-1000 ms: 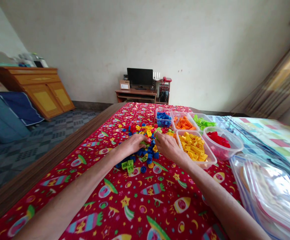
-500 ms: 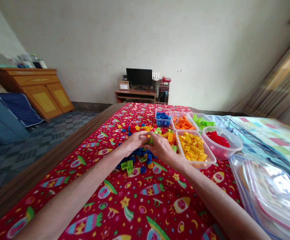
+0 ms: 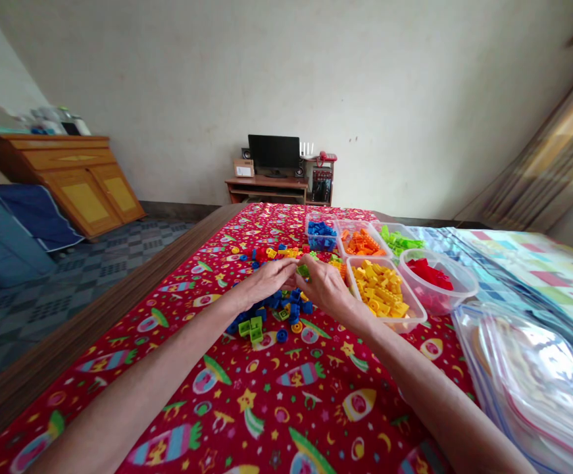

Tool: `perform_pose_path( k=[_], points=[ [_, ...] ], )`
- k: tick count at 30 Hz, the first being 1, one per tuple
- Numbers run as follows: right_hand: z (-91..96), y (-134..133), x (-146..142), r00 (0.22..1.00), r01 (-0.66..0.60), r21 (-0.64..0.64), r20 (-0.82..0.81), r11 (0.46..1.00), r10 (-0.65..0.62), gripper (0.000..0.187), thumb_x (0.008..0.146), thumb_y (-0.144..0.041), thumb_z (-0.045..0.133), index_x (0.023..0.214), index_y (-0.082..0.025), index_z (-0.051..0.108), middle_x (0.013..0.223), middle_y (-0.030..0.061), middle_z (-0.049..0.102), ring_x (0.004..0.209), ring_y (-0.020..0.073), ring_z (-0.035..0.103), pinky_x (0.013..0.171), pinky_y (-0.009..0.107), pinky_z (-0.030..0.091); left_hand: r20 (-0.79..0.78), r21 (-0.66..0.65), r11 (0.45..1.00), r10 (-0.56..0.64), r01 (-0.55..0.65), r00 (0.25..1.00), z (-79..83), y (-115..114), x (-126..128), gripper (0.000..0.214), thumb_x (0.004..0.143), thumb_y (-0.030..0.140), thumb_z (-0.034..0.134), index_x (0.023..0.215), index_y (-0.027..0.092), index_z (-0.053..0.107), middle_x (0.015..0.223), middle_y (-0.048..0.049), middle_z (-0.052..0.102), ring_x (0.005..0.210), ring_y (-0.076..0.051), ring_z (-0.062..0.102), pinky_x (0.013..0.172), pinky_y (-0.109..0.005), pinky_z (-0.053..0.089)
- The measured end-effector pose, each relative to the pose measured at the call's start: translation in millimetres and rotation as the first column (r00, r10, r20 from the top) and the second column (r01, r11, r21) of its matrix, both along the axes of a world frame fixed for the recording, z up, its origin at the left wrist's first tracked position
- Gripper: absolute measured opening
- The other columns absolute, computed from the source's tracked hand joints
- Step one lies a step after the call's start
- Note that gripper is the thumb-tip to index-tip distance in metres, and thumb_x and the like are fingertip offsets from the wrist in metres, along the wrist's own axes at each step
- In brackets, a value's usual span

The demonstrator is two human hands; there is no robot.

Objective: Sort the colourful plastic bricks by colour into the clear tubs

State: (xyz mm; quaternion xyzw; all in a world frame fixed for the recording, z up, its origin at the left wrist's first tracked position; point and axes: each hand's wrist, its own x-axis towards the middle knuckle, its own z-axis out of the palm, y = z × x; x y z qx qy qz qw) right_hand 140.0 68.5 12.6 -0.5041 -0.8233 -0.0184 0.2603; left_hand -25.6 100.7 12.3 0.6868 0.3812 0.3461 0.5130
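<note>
Both hands meet over the far edge of the loose brick pile [image 3: 279, 306] on the counter [image 3: 266, 408]. Left hand [image 3: 265, 282] and right hand [image 3: 326, 286] are curled, fingertips pinched together on one small green brick [image 3: 304, 270], lifted just above the pile; left grips its left end, right its right end, so its long axis looks to run roughly side to side between them, though it's too small to be sure. Neither hand is nearer, both are on it. Relative to the green brick: the yellow tub [image 3: 383, 293] sits just right of the right hand, the red bowl [image 3: 437, 280] further right, the blue tub [image 3: 322, 233], orange tub [image 3: 362, 241] and green tub [image 3: 399, 238] in a row beyond and to the right. The green tub is the far-right one of that row, well apart, on the right hand's side. Clear zip bags [image 3: 533, 375] lie near-right.
</note>
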Motion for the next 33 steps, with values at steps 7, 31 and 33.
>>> perform_pose_path(
  k=[7, 31, 33],
  points=[
    [42.0, 38.0, 50.2, 0.962, 0.245, 0.043, -0.137, 0.968, -0.237, 0.026, 0.087, -0.032, 0.048, 0.104, -0.016, 0.059, 0.079, 0.0056, 0.068, 0.071, 0.0166, 0.063, 0.067, 0.026, 0.042, -0.46, 0.455, 0.887, 0.157, 0.079, 0.874, -16.1, 17.5, -9.9, 0.025, 0.085, 0.029, 0.049, 0.093, 0.018, 0.07, 0.087, -0.0051, 0.073, 0.081, -0.02, 0.067, 0.075, -0.029, 0.052],
    [82.9, 166.5, 197.9, 0.813, 0.573, -0.071, 0.174, 0.817, -0.555, 0.043, 0.088, -0.024, 0.051, 0.124, -0.002, 0.055, 0.098, 0.0222, 0.066, 0.077, 0.0199, 0.062, 0.074, 0.032, 0.043, -0.595, 0.616, 0.765, 0.297, 0.187, 0.747, -26.4, 26.3, -20.6, 0.023, 0.084, 0.01, 0.049, 0.092, 0.018, 0.068, 0.094, -0.0044, 0.07, 0.088, -0.018, 0.066, 0.083, -0.026, 0.048],
    [84.4, 161.8, 182.7, 0.849, 0.513, -0.071, 0.189, 0.855, -0.494, 0.036, 0.089, -0.023, 0.048, 0.114, -0.003, 0.063, 0.085, 0.0182, 0.068, 0.075, 0.0182, 0.062, 0.074, 0.03, 0.042, -0.614, 0.622, 0.747, 0.278, 0.235, 0.739, -29.8, 24.0, -19.4, 0.022, 0.083, 0.009, 0.051, 0.094, 0.019, 0.067, 0.1, -0.0042, 0.068, 0.093, -0.018, 0.064, 0.085, -0.027, 0.048]
  ],
)
